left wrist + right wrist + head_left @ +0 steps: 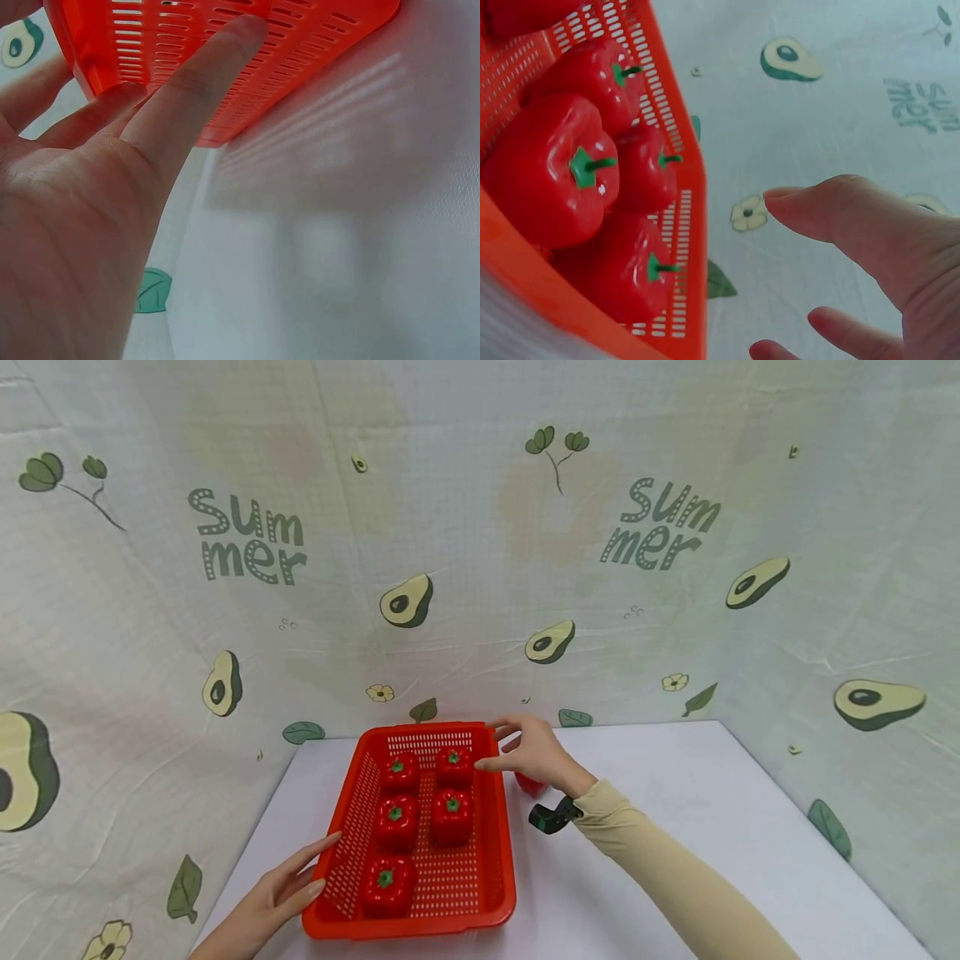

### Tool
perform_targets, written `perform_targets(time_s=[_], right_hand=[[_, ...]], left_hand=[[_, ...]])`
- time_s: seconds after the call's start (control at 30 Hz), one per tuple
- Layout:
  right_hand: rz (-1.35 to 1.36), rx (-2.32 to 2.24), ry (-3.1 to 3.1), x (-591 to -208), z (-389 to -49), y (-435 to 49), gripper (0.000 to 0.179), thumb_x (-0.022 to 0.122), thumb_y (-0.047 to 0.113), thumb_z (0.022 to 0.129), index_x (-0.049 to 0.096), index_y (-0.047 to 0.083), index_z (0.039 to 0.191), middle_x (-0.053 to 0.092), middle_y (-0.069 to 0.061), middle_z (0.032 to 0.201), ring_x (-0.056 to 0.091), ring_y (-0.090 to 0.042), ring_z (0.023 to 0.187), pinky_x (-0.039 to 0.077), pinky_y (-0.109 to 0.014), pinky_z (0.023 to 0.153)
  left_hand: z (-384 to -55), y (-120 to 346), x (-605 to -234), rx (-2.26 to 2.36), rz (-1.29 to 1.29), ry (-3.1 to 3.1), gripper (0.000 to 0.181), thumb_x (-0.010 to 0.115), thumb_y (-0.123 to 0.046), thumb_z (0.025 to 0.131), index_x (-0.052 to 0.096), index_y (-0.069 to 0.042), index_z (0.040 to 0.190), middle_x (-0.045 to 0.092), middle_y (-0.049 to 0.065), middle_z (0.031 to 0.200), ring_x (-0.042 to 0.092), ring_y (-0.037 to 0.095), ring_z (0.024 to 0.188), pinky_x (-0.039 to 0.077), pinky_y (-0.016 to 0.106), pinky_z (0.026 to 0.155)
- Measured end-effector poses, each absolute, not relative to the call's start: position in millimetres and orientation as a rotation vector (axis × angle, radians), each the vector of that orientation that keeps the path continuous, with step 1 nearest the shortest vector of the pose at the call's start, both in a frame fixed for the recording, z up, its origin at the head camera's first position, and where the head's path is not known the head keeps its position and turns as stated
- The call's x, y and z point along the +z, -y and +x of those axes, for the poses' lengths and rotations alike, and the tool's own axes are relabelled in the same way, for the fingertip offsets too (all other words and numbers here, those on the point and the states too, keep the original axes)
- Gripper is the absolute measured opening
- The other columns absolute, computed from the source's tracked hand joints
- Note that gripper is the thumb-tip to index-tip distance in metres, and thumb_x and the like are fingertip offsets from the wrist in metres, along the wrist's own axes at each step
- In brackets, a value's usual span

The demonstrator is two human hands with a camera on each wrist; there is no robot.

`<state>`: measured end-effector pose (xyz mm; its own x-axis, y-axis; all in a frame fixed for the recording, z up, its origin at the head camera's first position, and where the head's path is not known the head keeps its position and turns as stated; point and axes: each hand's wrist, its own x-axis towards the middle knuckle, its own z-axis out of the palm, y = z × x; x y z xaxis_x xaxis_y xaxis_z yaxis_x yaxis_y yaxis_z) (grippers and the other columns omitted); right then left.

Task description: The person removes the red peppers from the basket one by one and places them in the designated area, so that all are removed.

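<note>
A red plastic basket (450, 906) with slotted walls holds several shiny red bell peppers (452, 817) with green stems. My left hand (281, 893) is at the basket's left side. In the left wrist view, straight fingers (187, 90) touch the slotted outer wall. Over the basket's right rim near the far corner, my right hand (534, 752) hovers with thumb and fingers spread, nothing between them. The right wrist view shows that hand (900, 270) apart from the peppers (551, 169). Outside the basket, below the right hand, a red object (531, 785) is partly hidden.
The basket stands on a white table (637, 860). A pale cloth (465, 527) printed with avocados, leaves and "summer" hangs behind and at both sides. A dark band (555, 816) is around my right wrist, below a beige sleeve (667, 868).
</note>
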<state>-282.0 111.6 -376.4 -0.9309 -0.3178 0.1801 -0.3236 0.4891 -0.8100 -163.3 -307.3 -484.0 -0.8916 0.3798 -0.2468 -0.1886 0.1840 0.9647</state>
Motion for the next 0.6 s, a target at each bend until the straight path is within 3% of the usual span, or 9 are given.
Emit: perform_targets(time_s=[0.37, 0.6], right_hand=[[0.807, 1.494, 2.751, -379.3, -274.7, -87.9, 0.062, 0.089, 0.032, 0.074, 0.063, 0.013, 0.127, 0.063, -0.010, 0.114, 0.065, -0.023, 0.089, 0.058, -0.033, 0.070], [0.869, 1.586, 2.768, -388.2, -270.9, -74.7, 0.057, 0.088, 0.028, 0.075, 0.064, 0.016, 0.125, 0.059, -0.011, 0.122, 0.062, -0.038, 0.104, 0.059, -0.032, 0.070]], left_hand=[[-163.2, 305.8, -485.0, 1.750, 0.170, -2.053, 0.059, 0.049, -0.024, 0.106, 0.023, -0.023, 0.159, 0.018, 0.015, 0.163, 0.042, 0.031, 0.138, 0.051, 0.045, 0.096], [-163.3, 305.6, -485.4, 1.755, 0.172, -2.036, 0.059, 0.048, -0.023, 0.106, 0.022, -0.022, 0.159, 0.018, 0.015, 0.163, 0.043, 0.029, 0.138, 0.051, 0.046, 0.096]])
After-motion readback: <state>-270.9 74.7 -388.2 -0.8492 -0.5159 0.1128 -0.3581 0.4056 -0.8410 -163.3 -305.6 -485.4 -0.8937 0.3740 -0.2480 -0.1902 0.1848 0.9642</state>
